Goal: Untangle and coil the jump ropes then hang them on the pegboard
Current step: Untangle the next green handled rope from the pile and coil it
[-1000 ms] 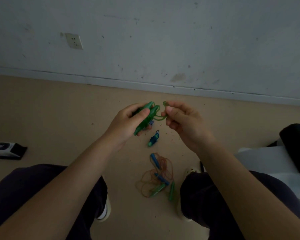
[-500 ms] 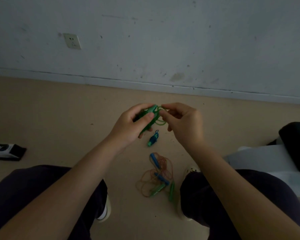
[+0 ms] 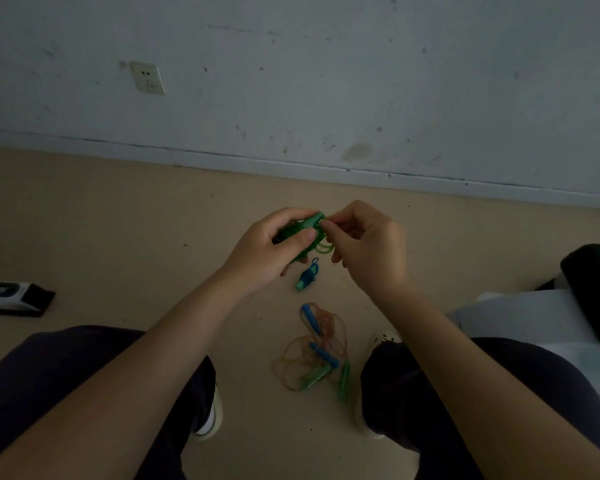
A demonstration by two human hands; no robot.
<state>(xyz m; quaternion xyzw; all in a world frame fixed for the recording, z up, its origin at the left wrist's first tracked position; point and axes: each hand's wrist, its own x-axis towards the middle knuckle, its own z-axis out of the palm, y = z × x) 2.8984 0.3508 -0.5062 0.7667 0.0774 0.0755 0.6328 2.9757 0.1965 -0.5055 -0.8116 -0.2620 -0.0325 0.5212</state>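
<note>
My left hand (image 3: 274, 249) grips the green handles of a green jump rope (image 3: 309, 225), held above the floor. Loops of its green cord (image 3: 324, 249) hang between both hands. My right hand (image 3: 371, 247) pinches the cord right at the handle tips. On the floor below lies a small blue and green handle piece (image 3: 307, 275). Between my legs sits a tangle of orange cord (image 3: 312, 348) with blue handles (image 3: 310, 318) and green handles (image 3: 317, 375). No pegboard is in view.
A white wall with a socket (image 3: 148, 77) rises beyond the tan floor. A black and white object (image 3: 11, 296) lies at the left. White sheets (image 3: 534, 327) and a dark item (image 3: 593, 282) are at the right. My shoes (image 3: 210, 415) flank the tangle.
My right hand has moved left, from holding the cord a little apart, to meet the handle tips. The cord loops are drawn in tighter against the handles.
</note>
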